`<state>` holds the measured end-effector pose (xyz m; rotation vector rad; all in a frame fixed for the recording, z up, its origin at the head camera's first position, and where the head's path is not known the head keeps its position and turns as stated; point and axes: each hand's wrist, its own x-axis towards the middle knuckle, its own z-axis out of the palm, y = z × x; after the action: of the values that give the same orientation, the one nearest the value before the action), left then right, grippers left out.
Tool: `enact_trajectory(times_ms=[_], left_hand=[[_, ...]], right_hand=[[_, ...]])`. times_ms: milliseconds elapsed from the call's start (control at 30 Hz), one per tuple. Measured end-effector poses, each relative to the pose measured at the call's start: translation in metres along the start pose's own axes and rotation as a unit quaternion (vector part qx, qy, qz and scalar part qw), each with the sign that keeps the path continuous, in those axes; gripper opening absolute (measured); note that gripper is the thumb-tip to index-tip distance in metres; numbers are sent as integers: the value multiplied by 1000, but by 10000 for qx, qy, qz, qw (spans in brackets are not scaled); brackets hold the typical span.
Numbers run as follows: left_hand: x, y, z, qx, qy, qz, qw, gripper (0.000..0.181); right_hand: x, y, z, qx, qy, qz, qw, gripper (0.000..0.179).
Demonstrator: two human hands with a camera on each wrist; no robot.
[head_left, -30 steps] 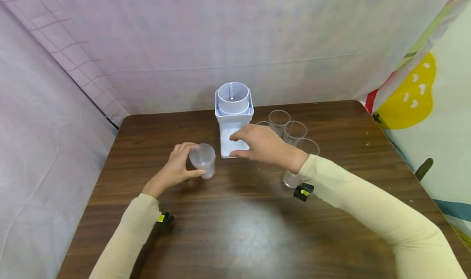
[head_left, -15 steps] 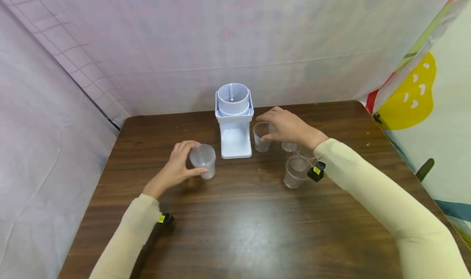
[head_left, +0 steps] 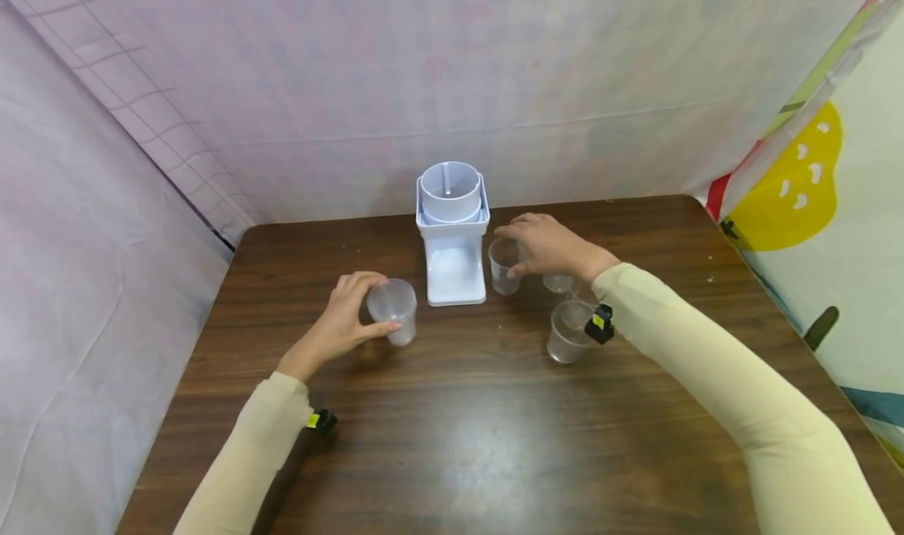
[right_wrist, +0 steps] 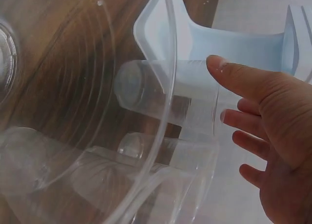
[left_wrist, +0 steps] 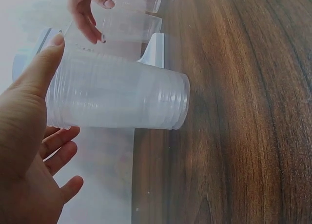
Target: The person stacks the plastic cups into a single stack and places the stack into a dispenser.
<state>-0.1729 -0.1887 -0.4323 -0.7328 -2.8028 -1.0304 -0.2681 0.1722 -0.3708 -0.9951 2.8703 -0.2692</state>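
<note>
My left hand [head_left: 344, 319] grips a clear plastic cup [head_left: 401, 323], with several nested rims showing near its top in the left wrist view. The cup leans slightly, its base near the tabletop. My right hand [head_left: 551, 246] is at the rim of a second clear cup [head_left: 505, 278], which stands on the table just right of the white dispenser [head_left: 455, 272]. The right wrist view shows the thumb [right_wrist: 239, 77] by that rim and the fingers [right_wrist: 248, 146] loosely spread beside it, not closed round the cup. The dispenser has a round open top and a bare lower tray.
More clear cups stand behind and below my right hand, including one near my right wrist [head_left: 565, 351]; the forearm partly covers them. The brown table [head_left: 452, 441] meets a pale cloth wall [head_left: 438, 88] at the back. A yellow-printed cloth [head_left: 805, 182] hangs at the right.
My right hand has moved right from in front of the dispenser to the cup beside it, then barely shifted. My left hand keeps its hold on the cup in nearly the same place.
</note>
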Motion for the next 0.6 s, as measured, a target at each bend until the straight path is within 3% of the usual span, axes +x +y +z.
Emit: enact_trajectory(times_ms=[300, 600], left_hand=[[0, 1, 3, -18, -40, -19, 10000, 74], [-2, 0, 2, -63, 89, -118, 9999, 83]], right_hand=[[-14, -1, -4, -267, 130, -110, 9995, 82], [-37, -24, -24, -252, 147, -207, 9994, 83]])
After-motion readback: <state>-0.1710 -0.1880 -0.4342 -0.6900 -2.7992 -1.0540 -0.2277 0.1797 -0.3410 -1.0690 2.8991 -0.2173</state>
